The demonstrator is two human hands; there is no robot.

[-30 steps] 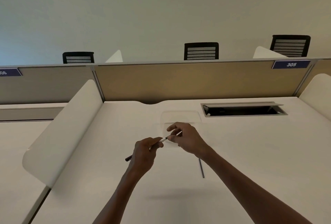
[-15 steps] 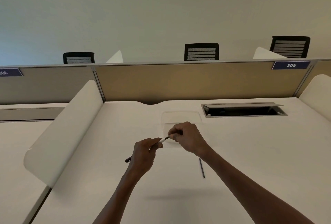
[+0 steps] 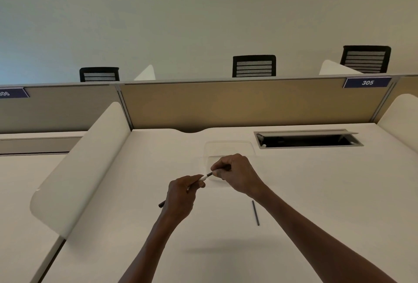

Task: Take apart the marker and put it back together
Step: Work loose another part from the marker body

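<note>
My left hand (image 3: 181, 194) is closed around the marker body (image 3: 204, 177). Its white front end sticks out past my thumb and its dark rear end (image 3: 162, 204) pokes out below the hand. My right hand (image 3: 235, 175) pinches a small dark piece (image 3: 210, 174) at the marker's white tip; whether that piece is joined to the body I cannot tell. A thin dark rod (image 3: 255, 212) lies loose on the white desk (image 3: 316, 192) below my right wrist.
A clear plastic tray (image 3: 228, 147) sits on the desk just behind my hands. An open cable hatch (image 3: 307, 139) is at the back right. Curved white side dividers (image 3: 77, 169) flank the desk, a tan partition (image 3: 226, 104) closes the back, and chairs show behind it.
My right hand has slid slightly left and closed its fingers tighter on the marker's tip. The left hand has stayed almost still. The rod on the desk has not moved.
</note>
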